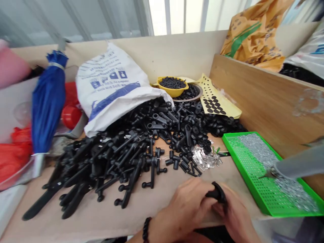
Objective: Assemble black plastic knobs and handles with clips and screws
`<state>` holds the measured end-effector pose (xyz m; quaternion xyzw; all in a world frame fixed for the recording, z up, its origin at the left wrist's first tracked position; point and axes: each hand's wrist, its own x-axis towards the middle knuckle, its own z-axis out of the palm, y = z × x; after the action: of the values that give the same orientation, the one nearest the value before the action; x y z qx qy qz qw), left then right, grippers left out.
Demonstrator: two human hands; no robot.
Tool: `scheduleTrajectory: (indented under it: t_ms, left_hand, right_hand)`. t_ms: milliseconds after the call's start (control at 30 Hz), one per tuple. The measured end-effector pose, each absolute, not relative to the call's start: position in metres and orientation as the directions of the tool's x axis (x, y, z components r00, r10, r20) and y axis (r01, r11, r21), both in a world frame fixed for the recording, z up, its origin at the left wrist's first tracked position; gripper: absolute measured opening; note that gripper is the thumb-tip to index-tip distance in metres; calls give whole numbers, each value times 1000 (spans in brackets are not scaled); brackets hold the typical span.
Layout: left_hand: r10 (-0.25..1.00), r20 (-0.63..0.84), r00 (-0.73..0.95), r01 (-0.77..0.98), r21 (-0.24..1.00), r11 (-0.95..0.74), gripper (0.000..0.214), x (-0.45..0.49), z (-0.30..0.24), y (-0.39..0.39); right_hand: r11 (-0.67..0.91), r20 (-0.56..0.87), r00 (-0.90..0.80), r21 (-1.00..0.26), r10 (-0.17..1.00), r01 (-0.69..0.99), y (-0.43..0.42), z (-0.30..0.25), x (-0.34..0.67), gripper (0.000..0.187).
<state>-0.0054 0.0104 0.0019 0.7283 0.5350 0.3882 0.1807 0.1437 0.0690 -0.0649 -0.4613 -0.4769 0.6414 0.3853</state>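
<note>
My left hand (186,199) and my right hand (236,212) are together low in front of me, over the table's front edge. Between them they grip a small curved black plastic part (217,193). Fingers cover much of it, so its full shape is hidden. Just beyond my hands lie short black cylinders (176,162), thin black pins (193,168) and a little heap of shiny metal clips (206,159). A big pile of black plastic arms with ball ends (116,158) spreads to the left.
A green perforated tray (253,189) of small metal pieces sits right, with a grey pointed tool (291,165) over it. Behind are a white sack (113,77), yellow bowl (172,91) and sticker sheet (234,109). A blue umbrella (49,104) leans left; a wooden board (255,87) walls the right.
</note>
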Motion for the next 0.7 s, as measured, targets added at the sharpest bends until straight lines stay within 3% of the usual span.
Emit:
scheduleTrajectory:
  t_ms: [67, 133, 200, 267, 367, 467, 600, 700]
  left_hand:
    - [922, 378, 86, 640, 688, -342, 15, -5, -2, 11]
    - [898, 410, 158, 689, 606, -397, 17, -7, -6, 11]
    - [865, 438, 246, 726, 508, -463, 20, -10, -9, 12]
    - [855, 459, 239, 718, 509, -474, 21, -14, -11, 13]
    - [876, 468, 116, 630, 647, -429, 17, -19, -15, 14]
    - [896, 442, 45, 544, 741, -393, 18, -20, -14, 15]
    - [922, 385, 46, 522, 777, -351, 15, -23, -2, 15]
    - [943, 333, -29, 646, 726, -236, 20, -38, 9, 17]
  right_hand:
    - [-389, -351, -282, -917, 893, -89, 69, -67, 142, 27]
    - [-502, -440, -340, -857, 831, -120, 69, -66, 140, 29]
    - [-560, -465, -408, -815, 786, -149, 68, -62, 139, 33]
    - [-591, -466, -476, -792, 746, -151, 67, -58, 136, 37]
    - [-574, -430, -534, -808, 728, -134, 69, -55, 131, 45]
    - [-459, -359, -518, -886, 776, -73, 75, -58, 128, 47]
    - [-336, -312, -394, -942, 865, 6, 84, -64, 132, 33]
    - [-343, -324, -391, -939, 861, 21, 90, -65, 139, 35]
